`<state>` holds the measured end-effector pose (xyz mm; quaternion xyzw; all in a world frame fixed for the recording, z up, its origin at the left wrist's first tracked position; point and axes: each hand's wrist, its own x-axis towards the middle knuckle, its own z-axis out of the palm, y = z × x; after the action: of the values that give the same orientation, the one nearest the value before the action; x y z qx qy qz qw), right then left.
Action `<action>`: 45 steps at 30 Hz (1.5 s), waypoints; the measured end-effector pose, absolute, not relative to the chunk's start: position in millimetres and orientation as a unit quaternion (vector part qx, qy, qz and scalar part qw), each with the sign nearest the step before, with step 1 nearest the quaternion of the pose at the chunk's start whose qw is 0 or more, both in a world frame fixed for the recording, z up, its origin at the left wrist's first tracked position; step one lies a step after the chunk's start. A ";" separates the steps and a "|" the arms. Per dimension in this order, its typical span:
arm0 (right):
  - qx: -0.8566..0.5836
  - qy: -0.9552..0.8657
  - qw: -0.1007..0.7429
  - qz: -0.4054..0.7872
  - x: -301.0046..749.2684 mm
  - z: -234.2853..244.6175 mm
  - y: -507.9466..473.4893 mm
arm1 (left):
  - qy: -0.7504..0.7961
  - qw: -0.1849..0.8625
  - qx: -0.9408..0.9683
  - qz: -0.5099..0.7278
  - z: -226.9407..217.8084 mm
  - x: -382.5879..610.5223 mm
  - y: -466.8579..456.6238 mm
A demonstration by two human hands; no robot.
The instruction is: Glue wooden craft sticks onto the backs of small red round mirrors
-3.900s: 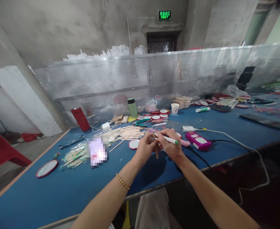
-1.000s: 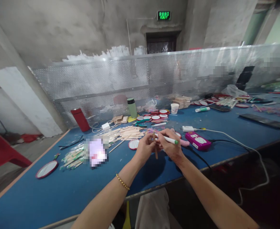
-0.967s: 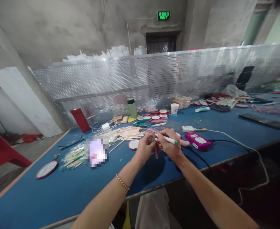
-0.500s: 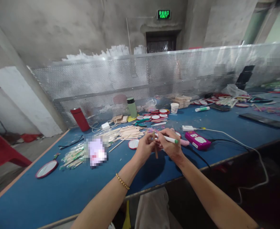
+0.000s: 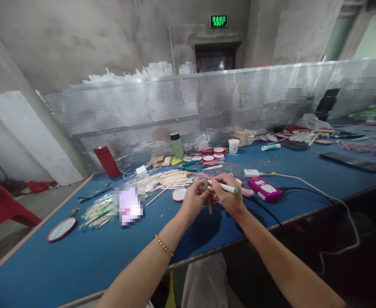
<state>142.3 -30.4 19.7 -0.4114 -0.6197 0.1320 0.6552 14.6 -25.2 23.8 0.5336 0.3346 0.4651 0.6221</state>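
Above the front part of the blue table, my left hand (image 5: 193, 199) pinches a thin wooden craft stick (image 5: 210, 207), held roughly upright. My right hand (image 5: 231, 200) is closed around a white marker pen (image 5: 229, 188) with a green end, its other end pointing at the stick. Whether the tip touches the wood is hidden by my fingers. Just left of my left hand lies a round red-rimmed disc (image 5: 178, 195). A loose pile of wooden craft sticks (image 5: 175, 179) spreads behind it. To the right of my right hand is a pink handle-like piece (image 5: 247, 193), partly covered.
A magenta power box (image 5: 265, 189) with cables sits at right. Green-handled pliers (image 5: 189, 164), a paper cup (image 5: 233, 146), a green bottle (image 5: 176, 145) and a red bottle (image 5: 107, 161) stand or lie farther back. A red-rimmed mirror (image 5: 61, 229) lies at left. A perforated metal screen (image 5: 149, 102) borders the back.
The view has shifted very slightly. Both hands keep the same hold on the craft stick and the marker pen, with almost no visible movement.
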 end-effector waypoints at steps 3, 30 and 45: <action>-0.406 -0.623 0.655 0.134 142.0 19.4 -30.0 | 0.339 0.619 0.535 0.464 22.2 14.6 -24.0; -0.376 -0.593 0.659 0.270 134.1 22.4 -40.5 | 0.426 0.645 0.475 0.421 21.8 2.7 -35.1; -0.370 -0.587 0.672 0.261 117.3 13.1 -60.7 | 0.404 0.543 0.464 0.572 -4.9 12.6 -72.8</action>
<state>117.3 -60.7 13.1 -0.3695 -0.5868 0.2606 0.6717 12.6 -72.8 -4.9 0.4639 0.4035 0.5719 0.5431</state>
